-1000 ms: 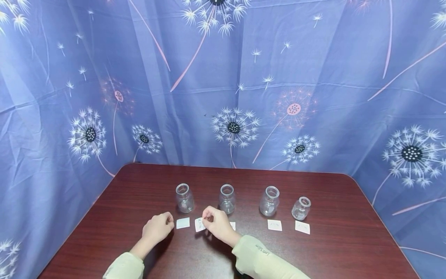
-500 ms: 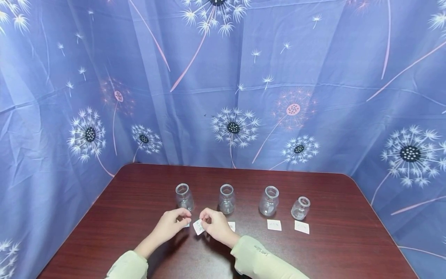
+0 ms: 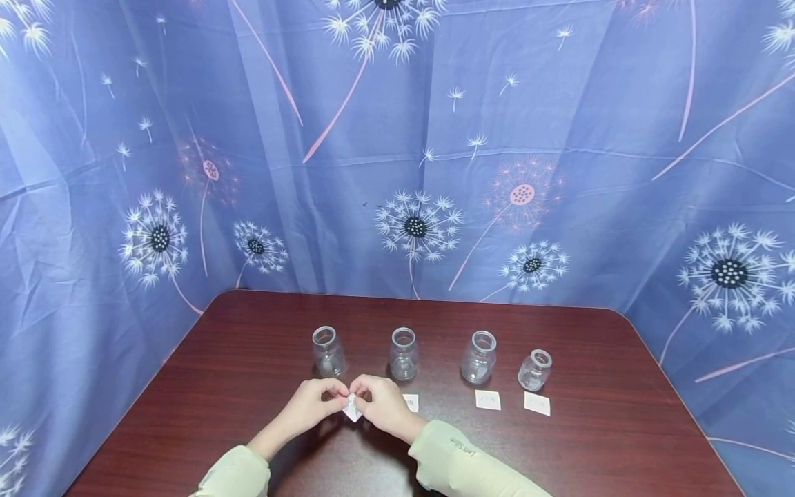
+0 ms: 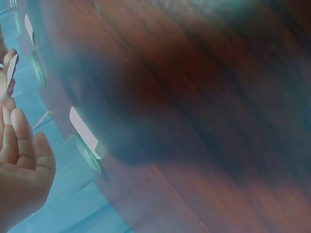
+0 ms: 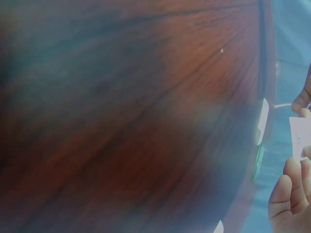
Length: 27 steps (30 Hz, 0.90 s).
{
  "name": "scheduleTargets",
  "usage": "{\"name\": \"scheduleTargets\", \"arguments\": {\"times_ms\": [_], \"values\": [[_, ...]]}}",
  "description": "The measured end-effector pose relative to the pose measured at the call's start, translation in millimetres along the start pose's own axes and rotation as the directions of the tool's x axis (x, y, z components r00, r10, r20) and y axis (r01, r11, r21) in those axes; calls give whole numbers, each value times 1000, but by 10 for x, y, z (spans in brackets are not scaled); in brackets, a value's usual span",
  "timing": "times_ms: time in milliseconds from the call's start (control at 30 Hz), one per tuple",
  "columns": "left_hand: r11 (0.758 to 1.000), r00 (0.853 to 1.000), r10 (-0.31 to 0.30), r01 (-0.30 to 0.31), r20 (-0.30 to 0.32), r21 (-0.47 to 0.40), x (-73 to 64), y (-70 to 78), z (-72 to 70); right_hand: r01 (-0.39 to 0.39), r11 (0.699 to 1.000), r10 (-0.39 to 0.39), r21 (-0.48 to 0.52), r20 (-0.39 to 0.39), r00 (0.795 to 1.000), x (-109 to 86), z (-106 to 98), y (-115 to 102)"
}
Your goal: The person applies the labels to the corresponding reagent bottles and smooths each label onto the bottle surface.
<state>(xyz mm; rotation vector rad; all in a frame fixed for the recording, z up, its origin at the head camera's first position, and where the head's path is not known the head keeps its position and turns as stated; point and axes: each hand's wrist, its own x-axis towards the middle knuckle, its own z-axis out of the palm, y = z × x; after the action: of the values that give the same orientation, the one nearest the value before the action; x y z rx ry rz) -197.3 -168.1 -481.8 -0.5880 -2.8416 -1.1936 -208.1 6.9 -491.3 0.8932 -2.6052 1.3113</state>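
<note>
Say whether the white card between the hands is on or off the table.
Off the table: the right wrist view shows fingers holding the white card raised before the blue cloth.

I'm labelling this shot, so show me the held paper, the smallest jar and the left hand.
Held paper (image 3: 352,412), head view: its lower part.
Smallest jar (image 3: 534,375), head view: its glass body.
Left hand (image 3: 306,404), head view: its back.

White card (image 3: 352,412) between both hands (image 3: 308,402) (image 3: 385,407)

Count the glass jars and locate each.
4, in a row: the leftmost jar beyond the left hand, the second jar beyond the right hand, the third jar farther right, the smallest jar at the right end.
</note>
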Motion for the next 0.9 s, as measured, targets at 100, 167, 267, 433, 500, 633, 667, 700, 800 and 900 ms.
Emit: {"name": "scheduleTargets", "arguments": {"times_ms": [100, 167, 267, 433, 500, 633, 667, 700, 800, 900], "values": [[1000, 1000, -11, 11, 2, -6, -14, -13, 5, 27, 999, -26, -18, 5, 1000, 5, 12, -11], [1000, 1000, -15, 15, -4, -14, -25, -21, 4, 37, 999, -37, -17, 4, 999, 6, 18, -18], [999, 999, -38, 38, -20, -28, -47, -40, -3, 39, 999, -39, -18, -23, 999, 6, 20, -26], [985, 984, -162, 156, -77, -76, -83, -82, -30, -25, 999, 27, 40, -71, 997, 25, 6, -22], [973, 971, -215, 204, -104, -108, -93, -95, -43, -66, 994, 71, 90, -62, 996, 40, 6, -11], [953, 949, -286, 266, -136, -146, -105, -109, -63, -126, 978, 130, 168, -17, 991, 76, 27, -2], [951, 946, -291, 270, -142, -149, -107, -110, -65, -128, 976, 132, 174, -12, 991, 86, 38, -3], [951, 944, -294, 273, -147, -149, -109, -107, -70, -126, 976, 130, 176, -10, 991, 97, 50, -6], [953, 942, -290, 268, -169, -140, -111, -92, -90, -130, 980, 135, 150, -28, 990, 134, 94, -27], [956, 939, -286, 267, -192, -120, -100, -103, -109, -144, 983, 151, 112, -52, 987, 184, 132, -51]]}}
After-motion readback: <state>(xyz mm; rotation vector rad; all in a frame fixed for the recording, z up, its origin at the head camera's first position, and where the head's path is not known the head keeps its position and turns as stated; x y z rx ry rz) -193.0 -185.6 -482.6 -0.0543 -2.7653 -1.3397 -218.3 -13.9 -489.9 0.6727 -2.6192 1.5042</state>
